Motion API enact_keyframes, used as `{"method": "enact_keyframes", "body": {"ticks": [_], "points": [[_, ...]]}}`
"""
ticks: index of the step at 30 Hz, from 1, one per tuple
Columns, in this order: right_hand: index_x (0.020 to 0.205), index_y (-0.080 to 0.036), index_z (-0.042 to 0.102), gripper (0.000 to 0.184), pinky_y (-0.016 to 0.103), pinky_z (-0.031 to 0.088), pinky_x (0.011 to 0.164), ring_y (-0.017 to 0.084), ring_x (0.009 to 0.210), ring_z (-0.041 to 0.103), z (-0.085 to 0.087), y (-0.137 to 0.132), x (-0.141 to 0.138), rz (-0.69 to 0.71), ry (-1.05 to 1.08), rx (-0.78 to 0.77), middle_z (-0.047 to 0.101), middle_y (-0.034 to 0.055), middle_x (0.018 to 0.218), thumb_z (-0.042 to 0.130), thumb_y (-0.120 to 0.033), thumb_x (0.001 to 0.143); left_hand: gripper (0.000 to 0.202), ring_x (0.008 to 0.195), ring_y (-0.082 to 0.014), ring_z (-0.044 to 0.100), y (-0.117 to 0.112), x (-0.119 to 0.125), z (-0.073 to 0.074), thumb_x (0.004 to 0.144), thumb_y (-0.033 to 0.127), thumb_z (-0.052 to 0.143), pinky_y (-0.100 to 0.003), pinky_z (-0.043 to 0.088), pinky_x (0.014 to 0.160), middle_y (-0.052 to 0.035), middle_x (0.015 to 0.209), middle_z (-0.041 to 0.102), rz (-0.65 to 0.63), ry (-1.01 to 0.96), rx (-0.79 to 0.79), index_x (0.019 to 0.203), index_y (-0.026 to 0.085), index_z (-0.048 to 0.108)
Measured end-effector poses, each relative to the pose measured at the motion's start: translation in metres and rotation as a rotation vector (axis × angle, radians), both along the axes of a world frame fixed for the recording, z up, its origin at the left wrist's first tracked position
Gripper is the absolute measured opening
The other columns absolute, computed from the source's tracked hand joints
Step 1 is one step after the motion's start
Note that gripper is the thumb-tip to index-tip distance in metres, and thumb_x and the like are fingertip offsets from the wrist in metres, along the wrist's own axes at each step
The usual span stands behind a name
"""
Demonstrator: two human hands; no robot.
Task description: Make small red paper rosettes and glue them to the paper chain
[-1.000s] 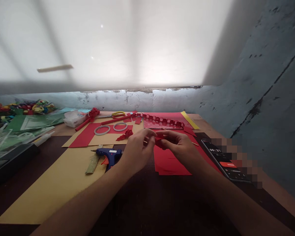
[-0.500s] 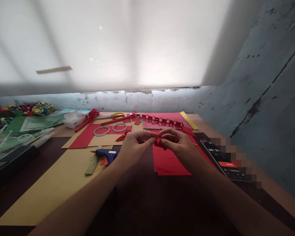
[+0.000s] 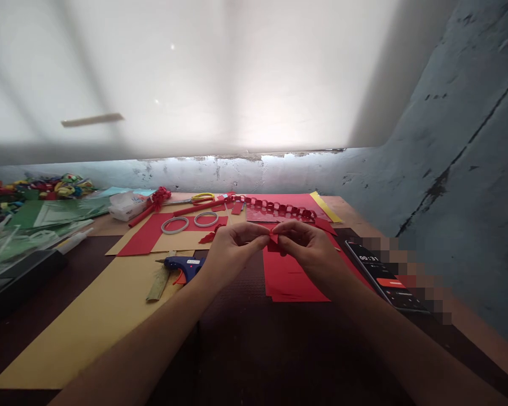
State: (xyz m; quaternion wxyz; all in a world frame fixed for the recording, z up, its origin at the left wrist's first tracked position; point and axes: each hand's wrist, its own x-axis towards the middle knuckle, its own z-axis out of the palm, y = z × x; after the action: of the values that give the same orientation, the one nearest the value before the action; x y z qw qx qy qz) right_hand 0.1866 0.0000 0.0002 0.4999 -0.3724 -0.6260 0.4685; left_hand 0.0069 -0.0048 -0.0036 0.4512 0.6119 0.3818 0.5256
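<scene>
My left hand point(image 3: 231, 254) and my right hand point(image 3: 307, 248) meet above the table, both pinching a small folded red paper piece point(image 3: 273, 241) between fingertips. Beneath them lies a stack of red paper sheets point(image 3: 294, 276). A red paper chain point(image 3: 275, 207) stretches across the table behind my hands. A blue glue gun point(image 3: 185, 264) rests just left of my left wrist. A small red paper curl point(image 3: 209, 235) lies partly hidden behind my left hand.
Two tape rings point(image 3: 175, 225), yellow-handled scissors point(image 3: 198, 198) and a rolled red stick point(image 3: 146, 213) lie at the back. Tan paper point(image 3: 88, 321) covers the left. A phone showing a timer point(image 3: 385, 276) lies at right. Green sheets and colourful paper rings point(image 3: 46, 189) pile far left.
Both hands have risen slightly and drawn closer together, tightening the pinch on the red paper piece. Nothing else on the table has moved.
</scene>
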Motion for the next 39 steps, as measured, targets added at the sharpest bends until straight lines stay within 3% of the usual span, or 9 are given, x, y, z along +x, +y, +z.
{"method": "enact_keyframes", "body": {"ticks": [7,13,21,27,39], "points": [[0.093,-0.023,0.070,0.025,0.033,0.056,0.076,0.017,0.080,0.069,-0.0001,-0.0010,0.0016,0.055,0.026,-0.043,0.074,0.0024,0.087,0.078,-0.041,0.078,0.019,0.085,-0.0229,0.076,-0.0023,0.0010,0.0029,0.077,0.030,0.079,-0.033,0.060,0.078,-0.0069,0.089,0.079,-0.048,-0.073,-0.046,0.090,0.017,0.076],[0.087,-0.021,0.069,0.025,0.031,0.055,0.073,0.016,0.077,0.067,-0.0024,0.0014,0.0026,0.022,0.047,-0.043,0.071,0.0015,0.086,0.081,-0.040,0.076,0.018,0.080,-0.0207,0.076,-0.0024,0.0011,0.0029,0.075,0.029,0.082,-0.031,0.060,0.076,-0.0063,0.085,0.079,-0.094,-0.116,-0.059,0.086,0.015,0.075],[0.099,-0.024,0.074,0.017,0.035,0.054,0.080,0.020,0.087,0.071,-0.0003,-0.0006,0.0041,0.042,0.032,-0.082,0.076,0.0045,0.094,0.073,-0.032,0.084,0.021,0.072,-0.0158,0.071,0.0037,-0.0042,-0.0042,0.077,0.036,0.081,-0.023,0.052,0.061,-0.0031,0.078,0.076,0.035,-0.030,-0.039,0.085,0.018,0.074],[0.111,-0.023,0.069,0.032,0.039,0.054,0.088,0.021,0.088,0.073,0.0018,-0.0036,0.0020,0.030,0.040,-0.049,0.078,0.0042,0.090,0.078,-0.029,0.080,0.024,0.079,-0.0170,0.071,0.0047,-0.0041,-0.0056,0.079,0.033,0.079,-0.023,0.052,0.063,-0.0039,0.086,0.076,0.027,-0.054,-0.069,0.096,0.018,0.070],[0.095,-0.022,0.072,0.026,0.036,0.057,0.084,0.020,0.084,0.073,0.0011,-0.0022,0.0009,0.014,0.064,-0.030,0.077,0.0034,0.091,0.084,-0.030,0.074,0.025,0.086,-0.0222,0.072,-0.0001,-0.0030,-0.0014,0.083,0.035,0.074,-0.023,0.052,0.059,-0.0088,0.090,0.078,0.049,0.047,-0.081,0.099,0.016,0.073]]}}
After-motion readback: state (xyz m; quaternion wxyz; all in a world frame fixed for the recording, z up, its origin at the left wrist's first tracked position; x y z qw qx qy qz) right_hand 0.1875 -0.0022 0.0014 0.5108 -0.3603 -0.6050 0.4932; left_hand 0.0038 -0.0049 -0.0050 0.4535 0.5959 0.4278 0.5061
